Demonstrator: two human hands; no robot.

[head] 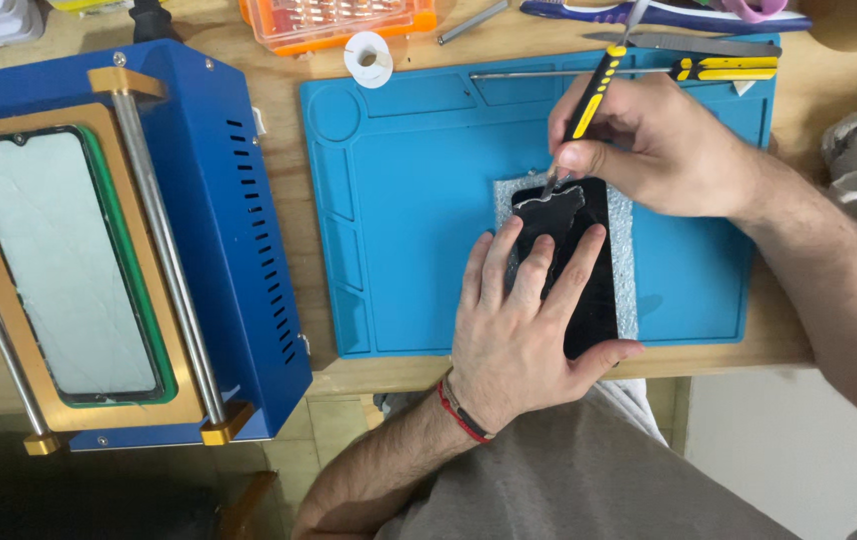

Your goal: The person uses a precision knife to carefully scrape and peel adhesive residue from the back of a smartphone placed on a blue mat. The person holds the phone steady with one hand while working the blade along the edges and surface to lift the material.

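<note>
Item: black flat rectangular phone panel (594,290), lying on a silvery foil-like sheet (625,260), which rests on a blue silicone work mat with moulded compartments (409,200), near the mat's front edge

Left hand (519,335): flat on the panel, fingers spread and extended, thumb against the panel's near end; nothing gripped, only pressing down. Red and dark cords at the wrist

Right hand (649,145): fingers closed in a pinch on a slim yellow-and-black handled tool with a metal tip (584,115); tip touching the panel's far end, just beyond the left fingertips

Left of mat: blue metal box-shaped machine (239,220) with a gold frame holding a pale cracked screen glass (59,260), flanked by steel rods

Far edge of wooden bench: orange plastic bit case (339,22), white spool (369,58), yellow-and-black tool (729,68) lying on the mat
</note>
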